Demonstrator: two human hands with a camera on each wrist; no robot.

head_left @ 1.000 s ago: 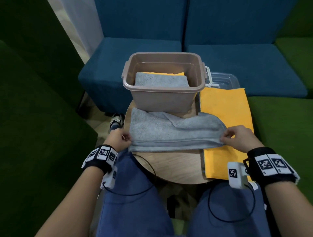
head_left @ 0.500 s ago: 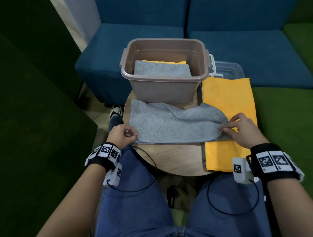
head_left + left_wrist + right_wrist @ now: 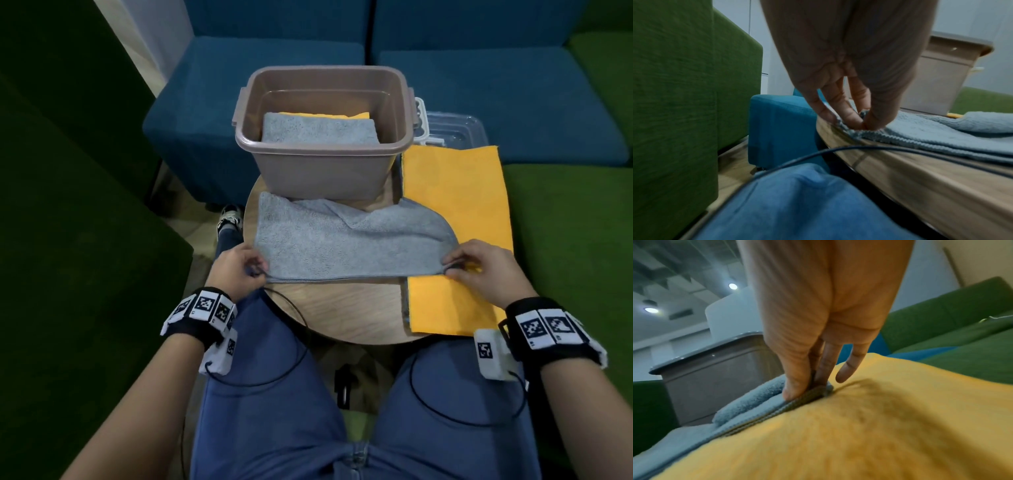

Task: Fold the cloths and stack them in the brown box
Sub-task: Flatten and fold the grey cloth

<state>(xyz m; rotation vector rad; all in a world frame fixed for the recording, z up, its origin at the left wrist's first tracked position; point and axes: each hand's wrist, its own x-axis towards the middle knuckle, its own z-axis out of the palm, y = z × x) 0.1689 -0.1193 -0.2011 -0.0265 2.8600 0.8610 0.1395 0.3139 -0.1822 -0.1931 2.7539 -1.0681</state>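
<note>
A grey cloth [image 3: 346, 240] lies folded in half across the round wooden table [image 3: 349, 308], just in front of the brown box [image 3: 322, 171]. My left hand [image 3: 255, 270] pinches its near left corner [image 3: 861, 128] at the table's edge. My right hand [image 3: 452, 267] pinches its near right corner [image 3: 813, 392], which rests on a flat yellow cloth [image 3: 455, 212]. Inside the box lies a folded grey cloth [image 3: 318, 132] on top of a yellow one [image 3: 325, 114].
A clear plastic lid [image 3: 452, 132] lies behind the yellow cloth, right of the box. Blue seats [image 3: 479, 99] stand behind the table, green sofas [image 3: 68, 240] at both sides. A black cable [image 3: 294, 308] runs from my left wrist over my knee [image 3: 267, 394].
Both hands stayed on the grey cloth's near corners and brought the near edge down onto the table; the cloth now lies flatter. The head view shifted slightly.
</note>
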